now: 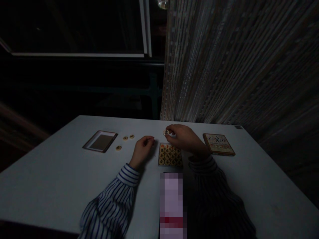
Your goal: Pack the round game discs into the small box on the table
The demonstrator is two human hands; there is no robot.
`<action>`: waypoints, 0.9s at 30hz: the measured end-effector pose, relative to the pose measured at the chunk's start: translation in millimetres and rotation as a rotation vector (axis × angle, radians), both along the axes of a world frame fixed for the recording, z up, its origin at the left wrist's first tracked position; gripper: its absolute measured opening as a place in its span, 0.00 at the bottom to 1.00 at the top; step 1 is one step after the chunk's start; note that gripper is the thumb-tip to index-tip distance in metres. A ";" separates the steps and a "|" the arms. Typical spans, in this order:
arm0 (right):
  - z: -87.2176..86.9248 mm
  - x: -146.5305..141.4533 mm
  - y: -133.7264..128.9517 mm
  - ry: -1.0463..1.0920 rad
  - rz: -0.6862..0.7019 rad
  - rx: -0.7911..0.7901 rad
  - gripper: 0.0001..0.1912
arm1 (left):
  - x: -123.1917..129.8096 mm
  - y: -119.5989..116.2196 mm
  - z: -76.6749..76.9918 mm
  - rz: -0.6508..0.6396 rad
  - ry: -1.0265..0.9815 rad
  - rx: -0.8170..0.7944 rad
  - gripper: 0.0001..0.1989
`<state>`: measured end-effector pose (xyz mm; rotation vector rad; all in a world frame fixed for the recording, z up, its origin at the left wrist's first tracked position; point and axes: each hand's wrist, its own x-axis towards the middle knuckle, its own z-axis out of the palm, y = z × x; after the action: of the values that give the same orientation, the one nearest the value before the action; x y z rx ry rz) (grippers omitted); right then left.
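Observation:
My right hand (183,136) pinches a xiangqi piece (165,132), its marked face turned up, over the far edge of the piece box (159,160). That box holds rows of round xiangqi pieces (170,156) with black characters, and a few red ones at the far side. To the left of the box, my left hand (143,149) rests near the table with its fingers curled; whatever they hold, if anything, is hidden. Farther left, three loose xiangqi pieces (125,138) lie on the white table (62,172).
An open shallow box part (86,146) lies at the left of the table. At the right sits a box lid (219,144) with printed characters. A pixelated patch (173,202) covers something near the front. Behind the table hangs a string curtain (189,73).

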<state>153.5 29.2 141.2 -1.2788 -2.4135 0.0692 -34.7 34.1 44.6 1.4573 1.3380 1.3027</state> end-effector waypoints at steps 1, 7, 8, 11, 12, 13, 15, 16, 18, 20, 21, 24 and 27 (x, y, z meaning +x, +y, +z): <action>-1.1 0.1 0.8 0.001 -0.001 -0.011 0.13 | 0.3 0.2 -6.3 0.004 0.023 0.011 0.15; -11.4 1.6 10.2 0.001 -0.015 -0.070 0.13 | 3.7 -2.7 -37.4 -0.006 0.118 0.018 0.15; -13.1 1.6 11.8 -0.001 -0.018 -0.082 0.13 | 4.7 -3.7 -41.5 -0.008 0.129 0.017 0.15; -17.0 0.8 15.1 -0.022 -0.026 -0.104 0.13 | 8.0 -5.8 -51.8 -0.038 0.157 0.025 0.15; -18.0 0.4 15.7 -0.030 -0.025 -0.107 0.13 | 8.9 -6.0 -54.4 -0.051 0.162 0.024 0.15; -18.8 0.0 16.2 -0.036 -0.023 -0.108 0.13 | 9.7 -6.1 -56.7 -0.061 0.165 0.022 0.15; -20.5 -0.4 17.3 -0.041 -0.019 -0.113 0.12 | 10.8 -5.6 -60.1 -0.071 0.166 0.019 0.15; -21.5 -0.4 18.0 -0.043 -0.017 -0.117 0.12 | 11.1 -5.3 -61.3 -0.075 0.165 0.018 0.15; -24.1 -0.2 19.9 -0.044 -0.021 -0.131 0.13 | 11.5 -4.7 -62.9 -0.091 0.159 0.016 0.15; -27.0 0.3 22.1 -0.044 -0.023 -0.143 0.13 | 11.9 -4.6 -63.8 -0.115 0.140 0.010 0.16; -28.4 0.5 23.2 -0.044 -0.025 -0.148 0.13 | 12.3 -4.7 -64.0 -0.123 0.127 0.007 0.16; -32.1 0.7 25.8 -0.044 -0.026 -0.158 0.12 | 13.9 -5.7 -64.0 -0.138 0.083 0.009 0.16; -34.6 0.2 27.4 -0.055 -0.035 -0.172 0.13 | 15.7 -6.7 -62.7 -0.149 0.044 0.001 0.16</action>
<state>153.6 56.6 106.6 -1.4145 -2.4756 0.2402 -19.1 27.4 -18.1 1.5629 1.2321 1.1817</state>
